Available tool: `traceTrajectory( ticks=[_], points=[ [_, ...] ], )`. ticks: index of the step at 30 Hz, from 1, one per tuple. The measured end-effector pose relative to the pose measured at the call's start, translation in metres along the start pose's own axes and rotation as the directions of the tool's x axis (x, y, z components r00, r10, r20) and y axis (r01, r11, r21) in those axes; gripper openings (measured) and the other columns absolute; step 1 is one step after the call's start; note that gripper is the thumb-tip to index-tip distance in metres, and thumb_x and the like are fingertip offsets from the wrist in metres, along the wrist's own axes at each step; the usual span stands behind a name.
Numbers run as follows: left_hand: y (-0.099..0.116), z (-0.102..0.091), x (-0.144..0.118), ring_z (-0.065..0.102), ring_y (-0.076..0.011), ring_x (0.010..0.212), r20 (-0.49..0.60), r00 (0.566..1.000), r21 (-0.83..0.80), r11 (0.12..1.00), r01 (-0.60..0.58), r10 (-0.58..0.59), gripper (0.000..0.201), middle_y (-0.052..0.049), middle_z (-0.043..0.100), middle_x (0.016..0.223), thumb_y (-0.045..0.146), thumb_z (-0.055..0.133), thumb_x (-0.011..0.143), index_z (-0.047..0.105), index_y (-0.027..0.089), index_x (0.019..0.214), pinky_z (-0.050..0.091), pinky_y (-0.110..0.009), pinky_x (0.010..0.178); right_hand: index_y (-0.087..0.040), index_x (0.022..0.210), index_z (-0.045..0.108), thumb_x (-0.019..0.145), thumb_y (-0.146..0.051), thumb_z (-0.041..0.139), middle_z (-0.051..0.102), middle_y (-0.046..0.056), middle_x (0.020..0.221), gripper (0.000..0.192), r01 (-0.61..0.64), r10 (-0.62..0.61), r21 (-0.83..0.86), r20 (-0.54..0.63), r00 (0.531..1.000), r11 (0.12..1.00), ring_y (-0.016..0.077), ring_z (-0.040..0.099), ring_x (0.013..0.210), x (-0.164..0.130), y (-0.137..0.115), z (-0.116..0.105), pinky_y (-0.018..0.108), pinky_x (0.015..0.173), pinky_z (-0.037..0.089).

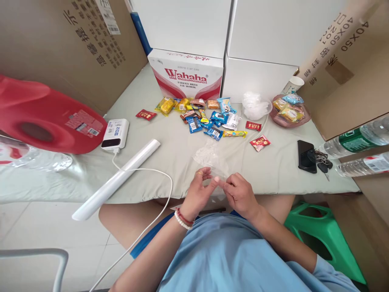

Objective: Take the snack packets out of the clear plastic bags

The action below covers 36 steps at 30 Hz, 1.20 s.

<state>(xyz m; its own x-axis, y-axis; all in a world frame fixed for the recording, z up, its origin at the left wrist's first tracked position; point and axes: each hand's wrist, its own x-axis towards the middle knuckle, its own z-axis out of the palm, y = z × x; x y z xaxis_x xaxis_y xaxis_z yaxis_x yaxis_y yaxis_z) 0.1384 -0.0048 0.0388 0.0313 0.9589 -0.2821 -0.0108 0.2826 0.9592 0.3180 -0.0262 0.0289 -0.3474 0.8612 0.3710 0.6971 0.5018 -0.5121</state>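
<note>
Both hands pinch a clear plastic bag; its length points away.

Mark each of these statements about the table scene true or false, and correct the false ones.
1. Both hands pinch a clear plastic bag at the table's near edge. True: left hand, right hand.
2. The black phone lies beside the red jug. False: the black phone lies at the right, next to keys; a white power bank sits by the red jug.
3. A pile of snack packets lies in front of the Wahaha box. True.
4. The paper cup stands at the left edge. False: the paper cup is far right, behind the pink bowl.
</note>
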Motion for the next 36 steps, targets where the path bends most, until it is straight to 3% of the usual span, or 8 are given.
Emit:
traceTrajectory(
  ticks=[10, 16, 21, 25, 28, 31, 34, 36],
  points=[
    [-0.021, 0.015, 0.021, 0.055, -0.0157, 0.066, 0.028, 0.998, 0.079, 0.995, -0.064, 0.062, 0.022, 0.001, 0.064, 0.067, 0.042, 0.069, 0.083, 0.067, 0.021, 0.075, 0.042, -0.028, 0.066, -0.030, 0.138, 0.064, 0.095, -0.028, 0.060, 0.061, 0.009, 0.130, 0.043, -0.233, 0.235, 0.268, 0.027, 0.972, 0.935, 0.0189, 0.064, 0.090, 0.021, 0.007, -0.030, 0.033, 0.076, 0.054],
    [-0.022, -0.014, 0.028, 0.057, -0.0153, 0.067, -0.086, 0.996, 0.018, 1.000, -0.012, 0.013, 0.032, 0.000, 0.066, 0.072, 0.051, 0.073, 0.076, 0.070, 0.019, 0.083, 0.046, -0.028, 0.067, -0.023, 0.094, 0.076, 0.093, -0.034, 0.060, 0.072, 0.005, 0.089, 0.019, -0.367, 0.360, 0.207, 0.074, 0.930, 0.907, 0.0201, 0.065, 0.083, 0.043, 0.051, -0.016, 0.031, 0.076, 0.050],
    [-0.030, -0.064, 0.027, 0.058, -0.0144, 0.067, -0.283, 0.953, -0.047, 0.994, 0.100, -0.109, 0.045, 0.000, 0.066, 0.075, 0.058, 0.076, 0.069, 0.066, 0.018, 0.087, 0.046, -0.026, 0.062, -0.020, 0.087, 0.069, 0.085, -0.057, 0.067, 0.061, -0.001, 0.068, 0.037, -0.569, 0.676, 0.525, -0.017, 0.736, 0.632, 0.0149, 0.051, 0.061, 0.022, 0.075, -0.015, 0.026, 0.058, 0.040],
    [-0.038, -0.081, 0.011, 0.065, -0.0206, 0.083, -0.307, 0.950, 0.275, 0.961, 0.036, 0.052, 0.051, -0.008, 0.069, 0.102, 0.051, 0.074, 0.070, 0.066, 0.018, 0.108, 0.053, -0.032, 0.068, -0.019, 0.091, 0.070, 0.081, -0.063, 0.069, 0.062, 0.000, 0.073, 0.045, -0.655, 0.693, 0.516, 0.153, 0.705, 0.552, 0.0155, 0.052, 0.064, -0.004, 0.076, -0.016, 0.027, 0.060, 0.042],
    [-0.030, -0.076, -0.001, 0.064, -0.0284, 0.105, -0.321, 0.837, 0.697, 0.709, -0.107, 0.443, 0.050, -0.017, 0.061, 0.126, 0.035, 0.067, 0.079, 0.063, 0.016, 0.125, 0.055, -0.045, 0.086, -0.020, 0.111, 0.070, 0.084, -0.064, 0.065, 0.070, 0.004, 0.092, 0.053, -0.676, 0.695, 0.431, 0.142, 0.705, 0.597, 0.0176, 0.058, 0.073, -0.010, 0.077, -0.023, 0.030, 0.067, 0.047],
    [-0.009, -0.063, 0.000, 0.059, -0.0317, 0.119, -0.046, 0.721, 0.909, 0.329, -0.257, 0.692, 0.026, -0.015, 0.067, 0.120, 0.017, 0.057, 0.087, 0.071, 0.019, 0.108, 0.046, -0.052, 0.103, -0.019, 0.122, 0.066, 0.087, -0.066, 0.059, 0.072, 0.008, 0.103, 0.058, -0.695, 0.731, 0.315, 0.003, 0.682, 0.647, 0.0179, 0.058, 0.072, 0.005, 0.088, -0.032, 0.033, 0.070, 0.048],
    [0.016, -0.045, 0.015, 0.063, -0.0287, 0.117, 0.317, 0.806, 0.901, 0.107, -0.421, 0.500, 0.027, -0.010, 0.073, 0.108, 0.008, 0.049, 0.091, 0.072, 0.022, 0.088, 0.047, -0.045, 0.099, -0.018, 0.127, 0.063, 0.086, -0.063, 0.061, 0.073, 0.009, 0.105, 0.060, -0.708, 0.733, 0.217, -0.059, 0.678, 0.672, 0.0182, 0.059, 0.070, 0.036, 0.105, -0.030, 0.034, 0.072, 0.048],
    [0.028, -0.037, 0.028, 0.069, -0.0271, 0.104, 0.365, 0.904, 0.921, 0.053, -0.385, 0.224, 0.029, -0.011, 0.072, 0.111, 0.010, 0.046, 0.093, 0.073, 0.020, 0.097, 0.051, -0.041, 0.087, -0.017, 0.128, 0.062, 0.083, -0.059, 0.066, 0.074, 0.009, 0.102, 0.061, -0.711, 0.729, 0.208, -0.014, 0.685, 0.672, 0.0192, 0.062, 0.073, 0.058, 0.114, -0.020, 0.034, 0.073, 0.048]
  ],
)
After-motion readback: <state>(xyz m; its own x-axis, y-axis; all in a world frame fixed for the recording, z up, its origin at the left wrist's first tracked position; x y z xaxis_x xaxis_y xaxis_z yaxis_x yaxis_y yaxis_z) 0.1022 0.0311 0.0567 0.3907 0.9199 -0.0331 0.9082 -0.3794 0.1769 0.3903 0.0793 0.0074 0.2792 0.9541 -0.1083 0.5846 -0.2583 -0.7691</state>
